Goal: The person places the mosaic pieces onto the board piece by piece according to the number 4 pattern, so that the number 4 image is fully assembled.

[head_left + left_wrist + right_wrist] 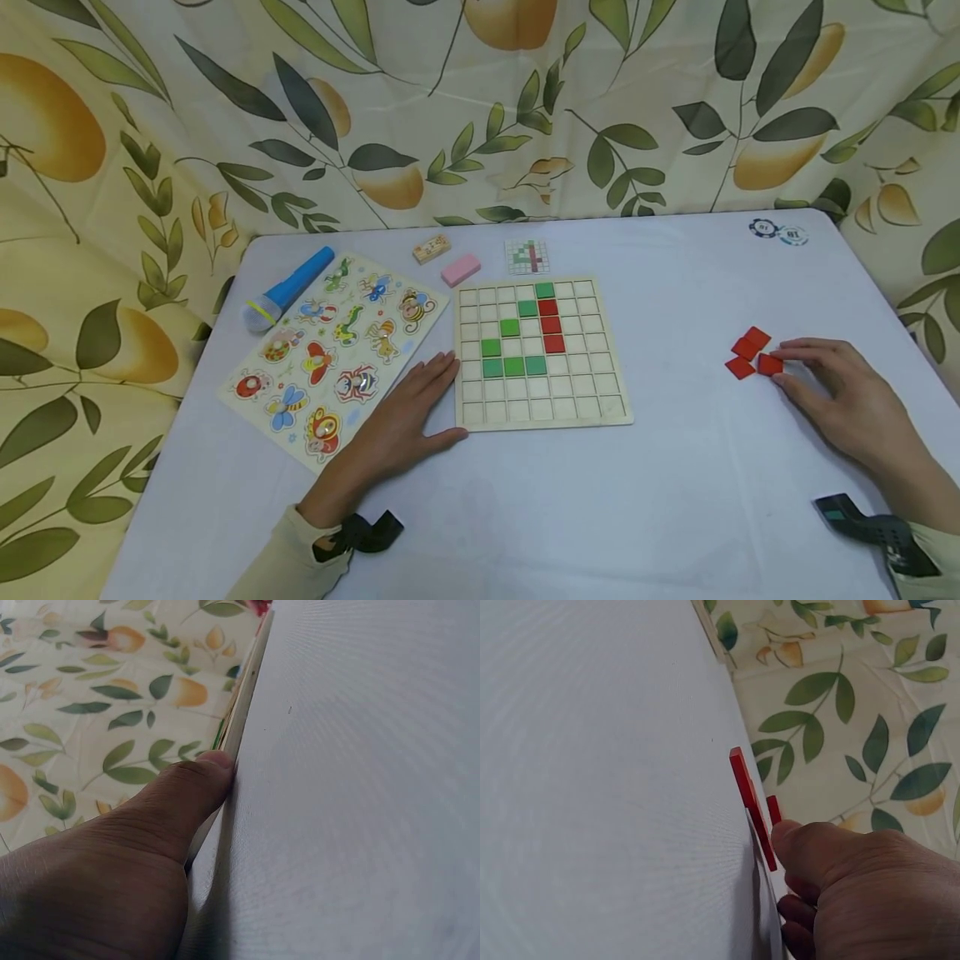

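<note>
A white grid board (587, 408) lies mid-table, with several green square tiles (513, 367) and three red tiles (550, 324) in its cells. Against the board's left edge rests my left hand (401, 425), fingers extended; the left wrist view shows its thumb (206, 769) touching the edge. Over to the right, my right hand (858, 404) pinches a red square tile (769, 364) between thumb and fingers, at the side of a small cluster of loose red tiles (741, 367). In the right wrist view, red tiles (751, 806) appear edge-on by the thumb.
A small grid card (527, 257) lies behind the board, near a pink block (461, 269) and a wooden piece (431, 248). Left of the board are an insect picture board (296, 371) and a blue toy microphone (292, 286). A patterned cloth (480, 108) hangs behind the table.
</note>
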The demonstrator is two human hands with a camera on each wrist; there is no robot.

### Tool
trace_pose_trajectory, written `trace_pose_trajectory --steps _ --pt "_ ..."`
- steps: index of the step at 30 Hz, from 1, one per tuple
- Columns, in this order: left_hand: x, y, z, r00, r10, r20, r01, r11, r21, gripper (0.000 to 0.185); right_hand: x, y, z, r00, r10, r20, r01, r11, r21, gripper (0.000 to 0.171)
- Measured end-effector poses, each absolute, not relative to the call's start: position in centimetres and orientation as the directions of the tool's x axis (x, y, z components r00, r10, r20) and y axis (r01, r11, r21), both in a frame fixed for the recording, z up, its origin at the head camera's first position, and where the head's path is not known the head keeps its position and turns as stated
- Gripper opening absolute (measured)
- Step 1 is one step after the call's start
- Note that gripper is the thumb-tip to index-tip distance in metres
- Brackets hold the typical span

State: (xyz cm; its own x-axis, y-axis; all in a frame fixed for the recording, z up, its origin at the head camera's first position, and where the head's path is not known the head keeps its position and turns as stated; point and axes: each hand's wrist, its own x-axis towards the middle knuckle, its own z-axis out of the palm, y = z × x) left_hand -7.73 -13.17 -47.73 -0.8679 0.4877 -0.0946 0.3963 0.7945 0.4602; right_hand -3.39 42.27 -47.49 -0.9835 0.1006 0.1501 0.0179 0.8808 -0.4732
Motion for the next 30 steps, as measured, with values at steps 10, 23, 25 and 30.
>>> trace_pose_trajectory --steps 10,23,25,30 --pt "-7.9 -13.1 -47.7 -0.860 0.504 -0.081 0.419 0.789 0.450 0.097 -3.4 40.3 -45.4 -0.983 0.038 0.182 -0.065 0.846 -0.529 0.039" --pt "-7.8 -13.3 -47.8 -0.866 0.494 -0.086 0.405 0.789 0.462 0.097 -6.5 31.0 -42.6 -0.924 -0.319 0.212 -0.383 0.779 -0.496 0.048" --pt "-7.8 -13.2 -47.8 -0.865 0.495 -0.084 0.407 0.789 0.461 0.096 -7.1 29.5 -42.5 -0.915 -0.356 0.193 -0.404 0.781 -0.476 0.044" --pt "-7.8 -13.2 -47.8 -0.866 0.493 -0.084 0.402 0.786 0.469 0.096 -8.6 26.2 -42.4 -0.891 -0.439 0.117 -0.441 0.773 -0.457 0.034"
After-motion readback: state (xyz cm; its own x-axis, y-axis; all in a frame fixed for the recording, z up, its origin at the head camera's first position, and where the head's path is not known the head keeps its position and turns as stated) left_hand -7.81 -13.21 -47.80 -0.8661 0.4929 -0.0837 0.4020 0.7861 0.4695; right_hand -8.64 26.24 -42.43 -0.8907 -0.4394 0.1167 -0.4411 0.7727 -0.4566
